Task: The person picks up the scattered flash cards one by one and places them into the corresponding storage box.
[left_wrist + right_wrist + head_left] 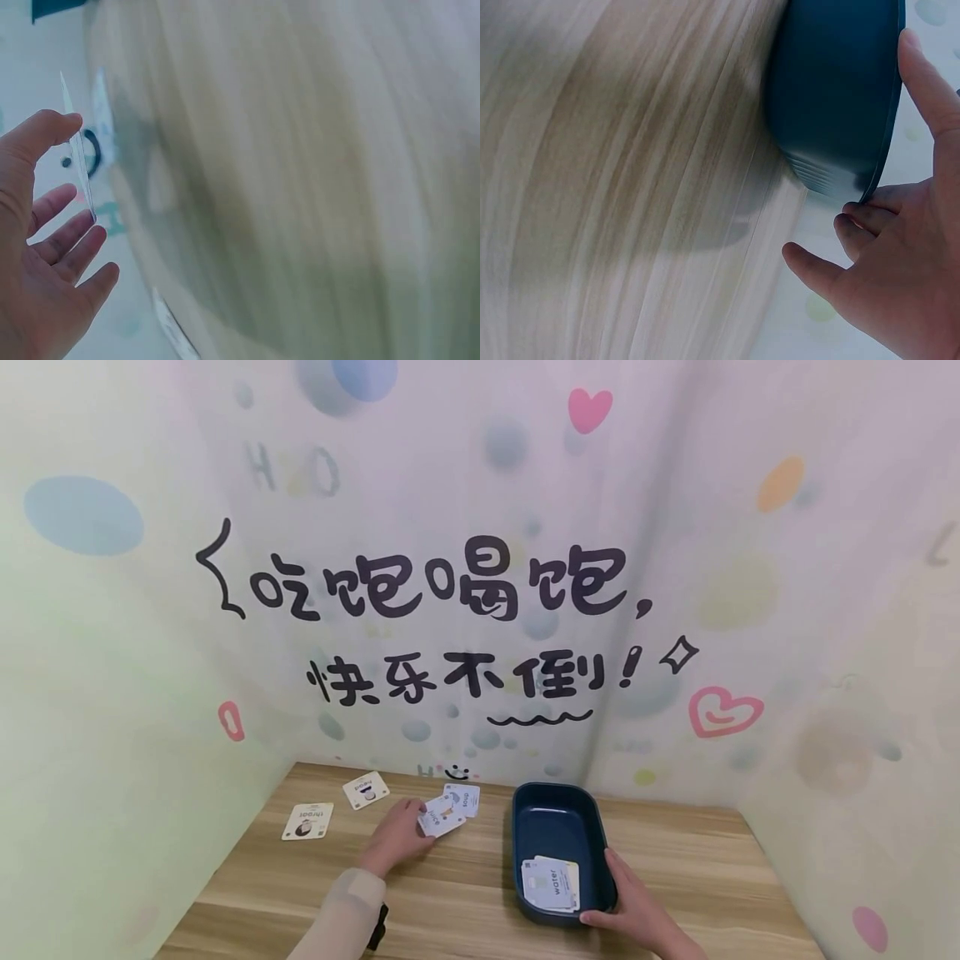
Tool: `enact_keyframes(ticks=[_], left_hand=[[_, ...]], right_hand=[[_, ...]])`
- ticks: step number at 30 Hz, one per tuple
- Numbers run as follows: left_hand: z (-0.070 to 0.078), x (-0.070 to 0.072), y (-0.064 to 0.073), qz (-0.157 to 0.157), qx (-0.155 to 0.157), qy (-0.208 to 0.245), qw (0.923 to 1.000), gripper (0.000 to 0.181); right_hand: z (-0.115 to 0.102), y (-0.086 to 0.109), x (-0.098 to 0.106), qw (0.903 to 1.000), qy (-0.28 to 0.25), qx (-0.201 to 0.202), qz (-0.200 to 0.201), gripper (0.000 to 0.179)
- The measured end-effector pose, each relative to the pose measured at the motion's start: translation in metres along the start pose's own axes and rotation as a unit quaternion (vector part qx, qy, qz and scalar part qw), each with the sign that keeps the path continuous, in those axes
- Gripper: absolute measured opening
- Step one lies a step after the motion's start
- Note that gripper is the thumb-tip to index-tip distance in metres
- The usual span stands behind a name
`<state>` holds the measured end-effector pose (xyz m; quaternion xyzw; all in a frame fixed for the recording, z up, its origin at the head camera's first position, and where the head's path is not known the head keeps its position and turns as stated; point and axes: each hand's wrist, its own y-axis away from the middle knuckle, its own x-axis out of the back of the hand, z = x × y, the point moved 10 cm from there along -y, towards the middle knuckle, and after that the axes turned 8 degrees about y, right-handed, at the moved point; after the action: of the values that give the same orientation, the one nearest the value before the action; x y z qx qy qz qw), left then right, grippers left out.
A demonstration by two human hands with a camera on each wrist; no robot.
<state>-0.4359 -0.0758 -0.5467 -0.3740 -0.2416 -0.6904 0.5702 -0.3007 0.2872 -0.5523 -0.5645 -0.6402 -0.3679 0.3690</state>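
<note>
Over the wooden table, my left hand (396, 837) pinches a "juice" card (441, 817) between thumb and fingers. In the left wrist view this card (78, 154) appears nearly edge-on. Partly behind it is a "soup" card (468, 795). My right hand (637, 900) grips the near right corner of a dark blue tray (558, 827), thumb at the near side and fingers along the right side. The right wrist view shows fingertips on the rim of the tray (836, 97). Inside its near end lies a small pile of cards with a "water" card (547, 885) on top.
Left of my left hand, a "throat" card (307, 821) and a "head" card (366, 790) lie apart on the wooden table (450, 893). A printed curtain (465, 485) with black characters rises behind the table's back edge and along both sides.
</note>
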Motion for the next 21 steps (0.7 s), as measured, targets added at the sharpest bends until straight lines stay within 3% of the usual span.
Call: enact_keyframes(ticks=[8,21], left_hand=[[0.032,-0.004,-0.005,-0.006,-0.032,0.007,0.9994,0.053],[0.08,-0.017,0.003,-0.03,-0.09,0.026,0.9951,0.056]], right_hand=[[0.001,-0.001,0.0,1.0,0.004,-0.005,-0.003,0.114],[0.002,0.0,-0.001,0.9999,0.001,-0.013,-0.006,0.115]])
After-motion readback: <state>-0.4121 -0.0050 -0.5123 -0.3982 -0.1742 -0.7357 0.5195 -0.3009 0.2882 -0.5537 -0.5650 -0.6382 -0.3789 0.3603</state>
